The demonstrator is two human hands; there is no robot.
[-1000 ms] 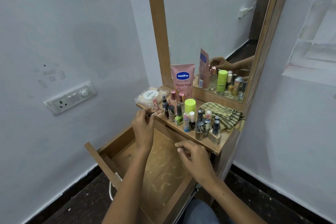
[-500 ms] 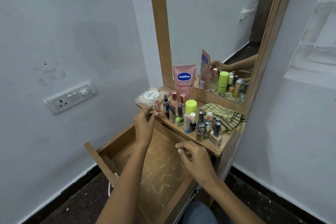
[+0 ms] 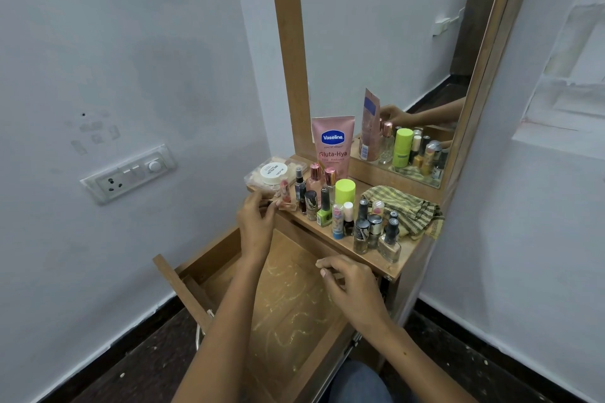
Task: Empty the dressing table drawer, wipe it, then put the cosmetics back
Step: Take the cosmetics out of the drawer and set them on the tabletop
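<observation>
Left hand (image 3: 257,217) unmoved at shelf edge (image 3: 330,240).

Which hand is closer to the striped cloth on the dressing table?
Right. The right hand is over the open drawer, just below the tabletop edge in front of the striped cloth. The left hand is at the table's far left corner.

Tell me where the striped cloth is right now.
In the head view, the striped cloth lies bunched on the right end of the dressing table top, below the mirror, just behind the nail polish bottles.
</observation>
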